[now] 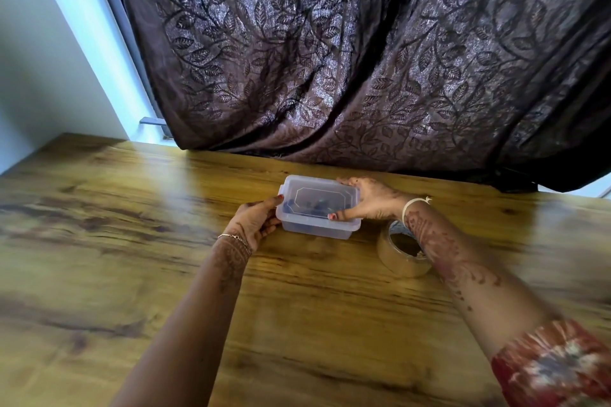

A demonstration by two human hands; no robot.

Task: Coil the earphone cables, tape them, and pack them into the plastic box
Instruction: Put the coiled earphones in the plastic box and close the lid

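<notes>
While both your hands are on it, the box (317,225) sits on the worktop (132,241), towards the far edge and not far from the foot of the curtain (363,59). Its lid (317,195) is on and lies flat across the top. Through the clear plastic you can see dark blue shapes (310,205) inside, too blurred to tell as cables or anything else.

Your left hand (256,220) grips the left end of the box, with its fingers (274,201) curled round that end up to the rim. Your right hand (370,200) clamps the right end from above. Its thumb presses on the near rim of the lid and its other fingers (347,180) reach over the far edge, so the box is pinched between them.

Your tape (400,258) lies flat on the worktop to the near right of the box, close to it but not touching. Your right forearm crosses above the roll and hides part of its far side.

You wear a thin bracelet (234,237) on the left wrist and a pale band (413,205) on the right. A red patterned sleeve (558,367) shows at the lower right corner.
</notes>
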